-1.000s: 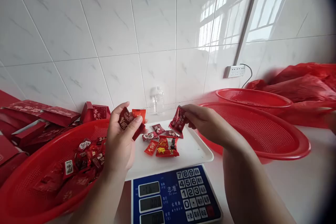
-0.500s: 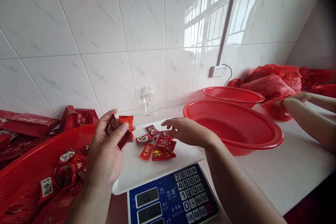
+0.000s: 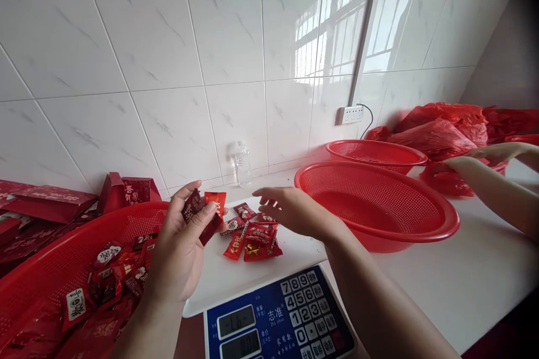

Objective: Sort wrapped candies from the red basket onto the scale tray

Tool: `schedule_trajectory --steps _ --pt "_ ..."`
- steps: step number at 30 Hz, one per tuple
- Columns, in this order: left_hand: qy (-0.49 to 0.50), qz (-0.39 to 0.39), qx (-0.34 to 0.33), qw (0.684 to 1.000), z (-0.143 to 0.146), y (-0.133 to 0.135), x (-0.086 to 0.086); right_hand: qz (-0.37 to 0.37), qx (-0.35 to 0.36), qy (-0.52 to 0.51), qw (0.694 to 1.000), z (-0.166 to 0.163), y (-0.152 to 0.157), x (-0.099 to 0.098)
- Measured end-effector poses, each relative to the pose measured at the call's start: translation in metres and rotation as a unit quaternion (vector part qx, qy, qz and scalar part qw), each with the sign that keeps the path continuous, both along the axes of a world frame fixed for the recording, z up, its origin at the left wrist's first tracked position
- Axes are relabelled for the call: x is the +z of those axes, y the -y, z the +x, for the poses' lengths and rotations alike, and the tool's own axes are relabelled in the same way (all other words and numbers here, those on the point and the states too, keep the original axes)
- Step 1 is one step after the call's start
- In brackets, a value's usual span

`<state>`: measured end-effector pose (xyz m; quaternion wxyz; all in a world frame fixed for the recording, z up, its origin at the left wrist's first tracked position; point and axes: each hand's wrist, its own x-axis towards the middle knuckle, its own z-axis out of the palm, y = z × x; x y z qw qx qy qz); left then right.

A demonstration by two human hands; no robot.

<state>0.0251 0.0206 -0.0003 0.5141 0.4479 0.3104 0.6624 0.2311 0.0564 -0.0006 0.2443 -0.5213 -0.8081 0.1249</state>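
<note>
My left hand (image 3: pixel 187 241) is closed on small snack packets, a dark maroon one (image 3: pixel 197 214) and a bright orange-red one (image 3: pixel 215 202), held above the left part of the white scale tray (image 3: pixel 210 286). Over the right side of that tray hovers my right hand (image 3: pixel 290 210), fingers stretched and apart, with nothing seen in it. Just below its fingertips several red packets (image 3: pixel 261 241) lie in a small heap on the tray. The blue scale panel (image 3: pixel 278 314) with keypad and display sits in front.
At left, a red basket (image 3: pixel 25 275) holds many packets, with red boxes (image 3: pixel 54 202) behind. Red colanders (image 3: pixel 374 202) stand at right. A clear bottle (image 3: pixel 243 164) is by the wall. A co-worker's arms (image 3: pixel 492 185) handle a red plastic bag (image 3: pixel 450 176).
My left hand has shifted right with the packets, nearer the heap. My right hand has moved slightly left. The co-worker's hands have shifted around the red bag.
</note>
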Motion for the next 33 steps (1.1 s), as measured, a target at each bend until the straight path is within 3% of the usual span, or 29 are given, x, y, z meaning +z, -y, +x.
schedule_trajectory --steps 2,6,11,18,24,28,30,33 --pt "-0.008 -0.013 -0.021 1.000 0.002 -0.001 -0.002 0.028 0.004 -0.089 0.996 0.002 0.005 0.003" --pt "-0.070 -0.019 -0.059 0.996 0.007 -0.002 -0.011 0.046 0.105 -0.244 0.963 0.000 0.018 0.007" --pt "-0.162 -0.012 -0.104 0.981 0.009 -0.002 -0.021 0.022 0.116 -0.252 0.960 -0.009 0.026 0.006" --pt "-0.130 -0.031 -0.121 0.984 0.011 0.004 -0.019 0.024 0.101 -0.264 0.959 -0.015 0.023 0.001" --pt "-0.129 0.007 -0.039 0.991 0.008 -0.001 -0.018 -0.017 0.128 -0.416 0.900 -0.009 0.016 0.004" --pt "-0.189 0.023 -0.081 0.978 0.005 0.000 -0.017 -0.046 0.178 -0.492 0.851 -0.010 0.018 0.008" --pt "-0.219 0.037 -0.104 0.969 0.007 0.005 -0.015 -0.060 0.188 -0.502 0.842 -0.014 0.020 0.008" --pt "-0.257 0.073 -0.063 0.962 0.011 0.010 -0.012 -0.083 0.199 -0.483 0.849 -0.018 0.024 0.007"
